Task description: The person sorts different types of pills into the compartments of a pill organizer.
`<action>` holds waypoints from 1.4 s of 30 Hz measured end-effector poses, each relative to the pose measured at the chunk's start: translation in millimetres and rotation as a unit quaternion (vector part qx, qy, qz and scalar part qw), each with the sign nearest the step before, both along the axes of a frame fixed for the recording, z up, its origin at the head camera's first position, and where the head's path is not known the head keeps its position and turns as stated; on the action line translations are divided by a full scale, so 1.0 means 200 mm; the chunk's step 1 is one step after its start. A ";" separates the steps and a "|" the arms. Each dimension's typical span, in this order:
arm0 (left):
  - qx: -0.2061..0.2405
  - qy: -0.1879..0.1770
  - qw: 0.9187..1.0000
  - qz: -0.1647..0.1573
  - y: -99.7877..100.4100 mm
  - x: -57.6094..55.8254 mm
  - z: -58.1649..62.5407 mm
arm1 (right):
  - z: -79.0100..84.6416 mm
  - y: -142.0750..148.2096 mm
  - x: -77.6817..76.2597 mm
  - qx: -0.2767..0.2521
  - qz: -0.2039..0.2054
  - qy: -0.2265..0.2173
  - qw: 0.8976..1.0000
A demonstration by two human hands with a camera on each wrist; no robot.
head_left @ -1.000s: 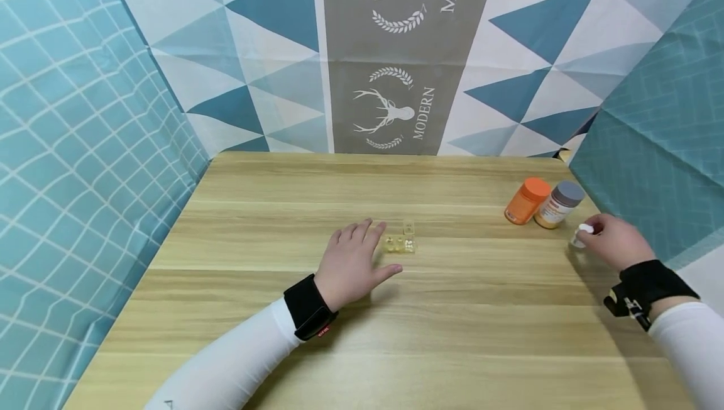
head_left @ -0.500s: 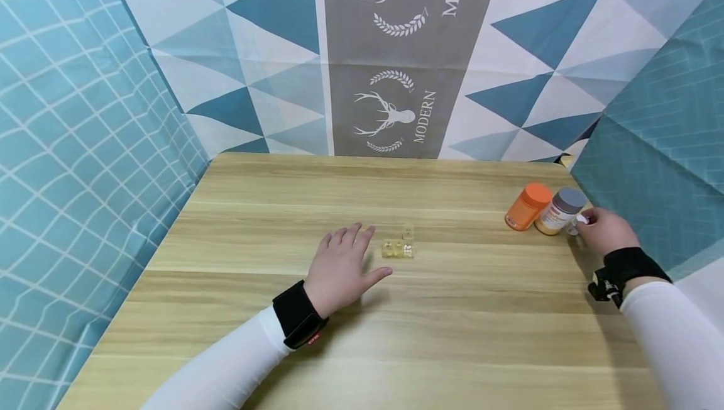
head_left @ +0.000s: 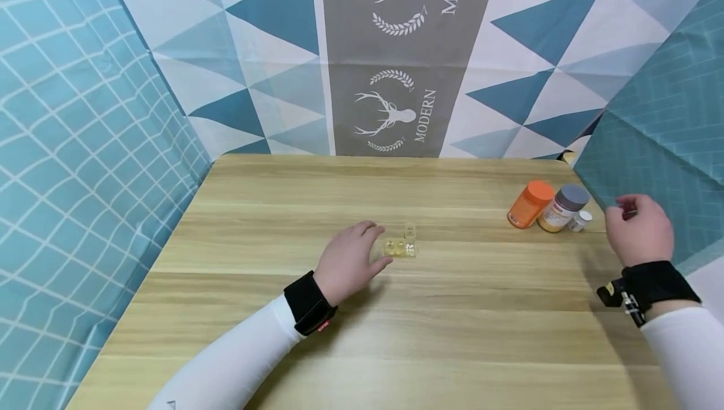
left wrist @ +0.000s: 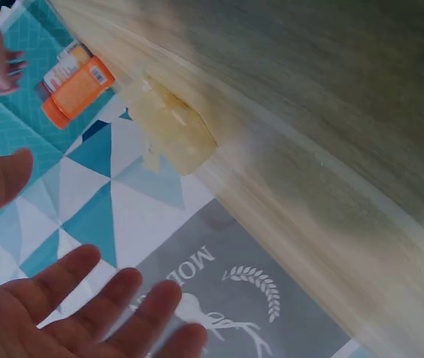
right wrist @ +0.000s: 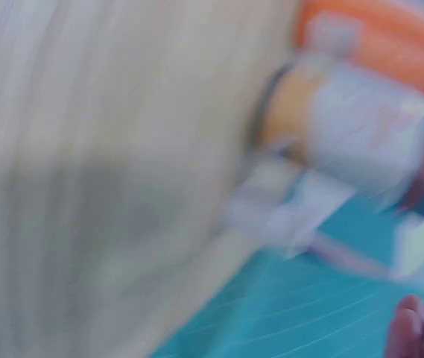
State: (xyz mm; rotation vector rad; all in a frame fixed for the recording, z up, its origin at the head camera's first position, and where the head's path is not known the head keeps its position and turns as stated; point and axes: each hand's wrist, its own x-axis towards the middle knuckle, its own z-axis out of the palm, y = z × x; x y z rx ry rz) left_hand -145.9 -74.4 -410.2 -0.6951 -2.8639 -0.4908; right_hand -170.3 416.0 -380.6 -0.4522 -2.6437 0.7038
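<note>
My left hand (head_left: 349, 264) hovers just left of a small clear yellowish pill box (head_left: 399, 248), fingers spread and apart from it. One compartment lid (head_left: 410, 231) stands open at its right end, with white pieces inside that compartment. In the left wrist view the pill box (left wrist: 171, 127) lies beyond the thumb. A little white bottle (head_left: 580, 221) stands upright at the table's right side, beside a grey-capped bottle (head_left: 562, 210). To the right of it, my right hand (head_left: 641, 232) is raised with loosely bent fingers, holding nothing visible. The right wrist view is blurred.
An orange bottle (head_left: 530, 205) stands left of the grey-capped one, close against it. The wooden table (head_left: 452, 334) ends at a patterned cloth (head_left: 390, 83) behind. Teal cloth (head_left: 667, 133) hangs along the right edge.
My right hand set the small white bottle down next to the grey-capped bottle, let go and drew back to the right. My left hand has come a little nearer the pill box.
</note>
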 end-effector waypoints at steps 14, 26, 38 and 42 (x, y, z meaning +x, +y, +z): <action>-0.021 -0.047 0.997 -0.057 0.11 -0.12 -0.08 | 0.03 -0.90 0.04 0.036 0.342 -0.066 0.937; -0.063 -0.041 0.994 -0.078 0.18 -0.19 -0.09 | -0.17 -1.23 -0.22 0.081 0.447 -0.136 0.880; -0.069 -0.054 0.992 -0.091 0.18 -0.20 -0.08 | -0.21 -1.27 -0.23 0.032 0.458 -0.083 0.885; -0.062 -0.059 0.992 -0.091 0.19 -0.20 -0.07 | -0.21 -1.26 -0.21 0.021 0.471 -0.088 0.878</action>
